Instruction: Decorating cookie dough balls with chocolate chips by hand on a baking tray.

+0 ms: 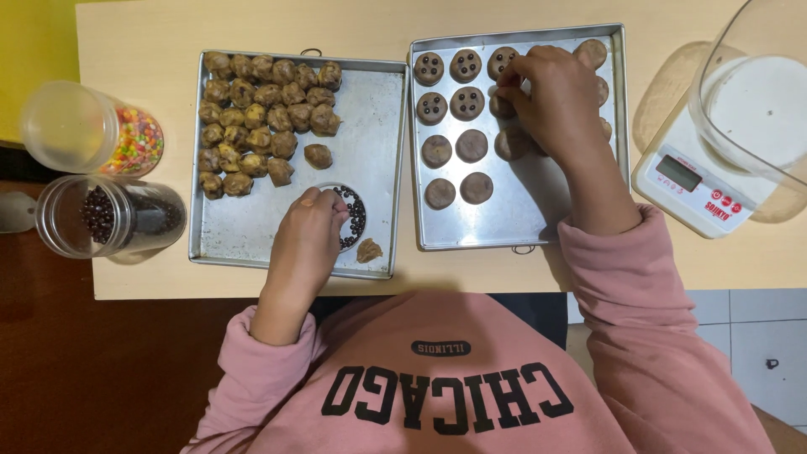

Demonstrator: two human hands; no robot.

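A pale wooden bench (134,25) carries everything. At its middle lies the left baking tray (370,109). Touching that tray's right edge lies a second baking tray (521,214). Left of the left tray lie two clear jars on their sides, one of coloured candies (92,130), one of dark chips (109,216). Far right of it stands a white kitchen scale (698,181) bearing a clear bowl (756,101).
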